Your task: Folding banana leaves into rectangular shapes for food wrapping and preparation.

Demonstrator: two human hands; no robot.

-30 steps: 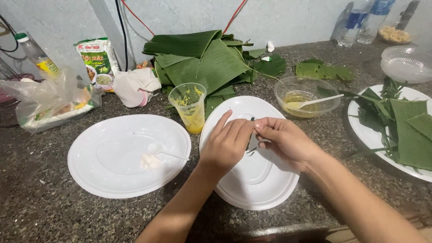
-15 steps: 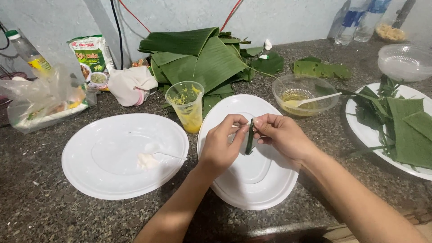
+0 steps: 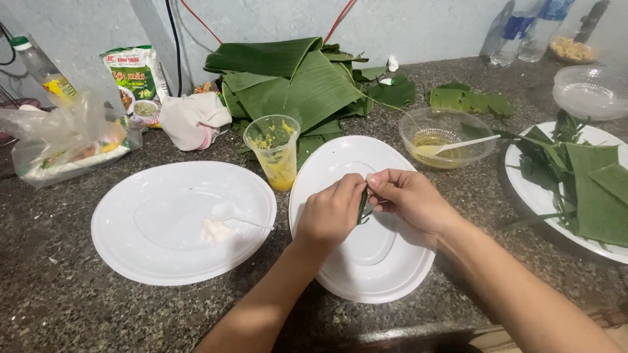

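My left hand [image 3: 330, 212] and my right hand [image 3: 409, 196] meet above a white oval plate [image 3: 340, 274]. Together they pinch a small folded strip of green banana leaf [image 3: 362, 206], held upright between the fingertips of both hands. Most of the strip is hidden by the fingers. A second white oval plate [image 3: 144, 255] lies to the left, with a clear plastic spoon [image 3: 239, 219] and a dab of white paste [image 3: 214, 229] on it.
A plastic cup with yellow mix [image 3: 273, 151] stands behind the plates. Clear bowl with yellow liquid and spoon [image 3: 446, 137], a banana leaf pile [image 3: 294, 82], a plate of cut leaves [image 3: 523, 189] at right, bags [image 3: 65, 137] and bottles [image 3: 517, 29] line the dark stone counter.
The leaf strip has been lifted and turned from lying flat under the fingers to standing upright between both hands. The view has shifted slightly.
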